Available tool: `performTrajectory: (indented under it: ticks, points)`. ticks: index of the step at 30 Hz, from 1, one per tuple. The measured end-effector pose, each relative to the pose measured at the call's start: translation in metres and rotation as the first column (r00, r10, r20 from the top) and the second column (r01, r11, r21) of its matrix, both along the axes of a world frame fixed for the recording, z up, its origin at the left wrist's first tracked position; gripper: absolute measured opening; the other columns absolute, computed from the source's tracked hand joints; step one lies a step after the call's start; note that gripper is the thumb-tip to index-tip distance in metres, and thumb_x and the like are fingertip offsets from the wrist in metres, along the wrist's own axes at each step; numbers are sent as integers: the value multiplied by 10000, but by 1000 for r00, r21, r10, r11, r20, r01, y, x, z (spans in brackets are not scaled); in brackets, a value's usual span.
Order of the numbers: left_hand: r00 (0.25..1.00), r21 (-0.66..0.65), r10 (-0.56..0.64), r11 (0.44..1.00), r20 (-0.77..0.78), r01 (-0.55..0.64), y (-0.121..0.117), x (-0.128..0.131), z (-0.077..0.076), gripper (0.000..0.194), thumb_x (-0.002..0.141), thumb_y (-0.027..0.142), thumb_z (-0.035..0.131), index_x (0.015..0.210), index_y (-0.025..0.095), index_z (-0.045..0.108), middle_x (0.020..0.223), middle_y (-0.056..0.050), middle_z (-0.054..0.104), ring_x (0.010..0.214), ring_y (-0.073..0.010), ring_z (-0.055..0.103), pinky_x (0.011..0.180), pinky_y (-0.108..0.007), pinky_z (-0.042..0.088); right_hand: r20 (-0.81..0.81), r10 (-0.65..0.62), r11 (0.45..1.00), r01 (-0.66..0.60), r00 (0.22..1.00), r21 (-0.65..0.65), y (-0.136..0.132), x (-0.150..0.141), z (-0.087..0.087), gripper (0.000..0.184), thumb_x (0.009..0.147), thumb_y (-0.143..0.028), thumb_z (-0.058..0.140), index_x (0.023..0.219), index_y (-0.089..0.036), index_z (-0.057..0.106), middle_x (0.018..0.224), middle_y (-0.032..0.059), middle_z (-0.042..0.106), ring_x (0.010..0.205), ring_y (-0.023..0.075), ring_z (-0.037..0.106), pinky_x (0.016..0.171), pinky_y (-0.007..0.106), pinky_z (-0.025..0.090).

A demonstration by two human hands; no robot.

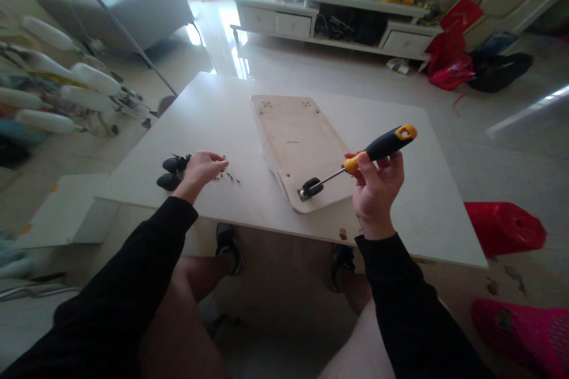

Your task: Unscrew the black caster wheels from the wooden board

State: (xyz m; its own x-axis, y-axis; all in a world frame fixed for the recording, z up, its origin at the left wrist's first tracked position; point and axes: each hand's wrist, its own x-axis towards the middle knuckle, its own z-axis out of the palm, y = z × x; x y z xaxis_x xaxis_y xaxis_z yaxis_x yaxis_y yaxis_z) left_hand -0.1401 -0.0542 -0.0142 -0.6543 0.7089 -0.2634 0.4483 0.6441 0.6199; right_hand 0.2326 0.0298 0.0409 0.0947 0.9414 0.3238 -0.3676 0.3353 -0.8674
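A pale wooden board (297,142) lies on the white low table (231,106). A small black caster wheel (310,188) sits at the board's near corner. My right hand (376,189) is closed round a screwdriver (377,148) with a black and yellow handle, its metal shaft pointing down at the caster. My left hand (202,167) rests on the table with fingers curled over a scatter of small dark screws (229,177). What the fingers pinch, if anything, is hidden. Two more black casters (172,172) lie just left of that hand.
A white TV cabinet (329,18) with clutter stands at the back. Red bags (448,59) lie on the floor at right, and a red plastic stool (504,228) beside the table. A rack with white bottles (57,83) stands at left. My knees are under the table's near edge.
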Motion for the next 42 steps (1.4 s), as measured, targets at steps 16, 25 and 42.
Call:
performTrajectory:
  ticks: [16,25,42]
  points:
    - [771,487,-587,763,246,425,21,133,23,238,844,300,704,968,115,789,637,16,595,526,-67,471,513,-203,358,233,66,980,-107,970,168,-28,-35,-15,420,779,-204,896,1080,-289,617,968,-64,759,859,151,824,616,188,645]
    - [680,555,-669,702,300,446,32,145,25,153,850,217,687,917,107,770,631,44,547,523,-44,444,514,-184,354,243,62,981,-104,968,161,-22,-36,-18,401,783,-215,895,1045,-278,599,941,-65,749,850,158,820,636,227,660]
    - [622,575,-716,667,318,474,29,152,34,210,843,242,698,975,107,791,782,1,648,508,-21,456,485,-172,376,275,23,977,-80,961,198,-28,-32,-19,448,779,-218,906,1071,-279,572,929,-64,744,844,166,820,704,292,691]
